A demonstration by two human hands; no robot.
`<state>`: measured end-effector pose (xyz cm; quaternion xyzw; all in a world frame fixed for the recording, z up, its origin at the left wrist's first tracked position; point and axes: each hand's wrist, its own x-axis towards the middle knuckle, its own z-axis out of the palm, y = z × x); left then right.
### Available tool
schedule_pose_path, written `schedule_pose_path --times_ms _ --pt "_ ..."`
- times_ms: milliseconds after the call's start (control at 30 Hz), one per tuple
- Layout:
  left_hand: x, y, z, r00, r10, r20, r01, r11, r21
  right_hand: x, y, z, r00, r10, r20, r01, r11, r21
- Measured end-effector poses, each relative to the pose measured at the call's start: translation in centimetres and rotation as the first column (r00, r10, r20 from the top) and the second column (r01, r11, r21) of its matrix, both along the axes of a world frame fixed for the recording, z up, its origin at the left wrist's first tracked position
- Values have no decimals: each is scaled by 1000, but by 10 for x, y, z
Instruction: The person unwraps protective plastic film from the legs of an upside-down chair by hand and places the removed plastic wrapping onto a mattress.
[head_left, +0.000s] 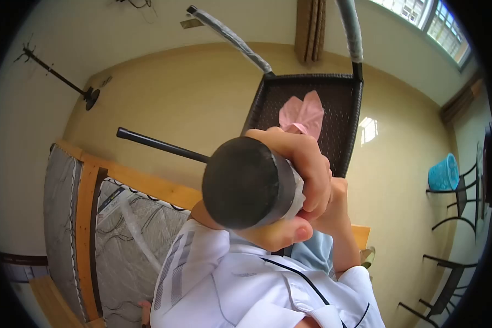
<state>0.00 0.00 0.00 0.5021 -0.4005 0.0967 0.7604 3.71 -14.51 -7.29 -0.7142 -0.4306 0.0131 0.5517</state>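
A dark chair [311, 87] with a woven underside is tilted up in front of me. The round black end [240, 183] of one of its legs looms close to the camera. My left hand [306, 169] is closed around that leg just behind the end, over clear plastic wrap. Behind it is my right hand [333, 205], mostly covered, its fingers hidden. A pink cloth [303, 115] sticks out beyond the hands, against the chair; what holds it is hidden. A bare black leg [164, 146] points left, and plastic-wrapped parts [232, 38] extend upward.
To the left is a wooden frame [87, 218] with grey plastic-covered cushions [142, 246]. A coat stand [57, 74] is at the upper left. On the right are a blue bin [444, 174] and dark chairs [448, 284]. A curtain [310, 33] hangs at the top.
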Motion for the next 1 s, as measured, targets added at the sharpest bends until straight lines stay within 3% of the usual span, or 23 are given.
schedule_pose_path --times_ms 167,500,567,733,900,1000 --pt "-1 6 11 996 -38 -80 30 995 -96 -7 15 3 990 38 -133 -30 998 58" --pt "0 1 12 994 -7 -112 1 998 -58 -2 15 -10 992 56 -111 -51 997 50" --pt "-2 -2 10 991 -15 -136 3 996 -85 4 11 -11 971 156 -181 -136 984 117" --pt "14 -9 9 988 -154 -15 153 986 -68 9 1 3 962 216 -165 -216 976 18" --pt "-3 -25 -8 992 -125 -35 112 959 -260 9 2 -6 945 279 -171 -277 960 35" --pt "10 -34 -23 944 -247 218 292 934 -207 8 2 -13 937 309 -165 -304 951 56"
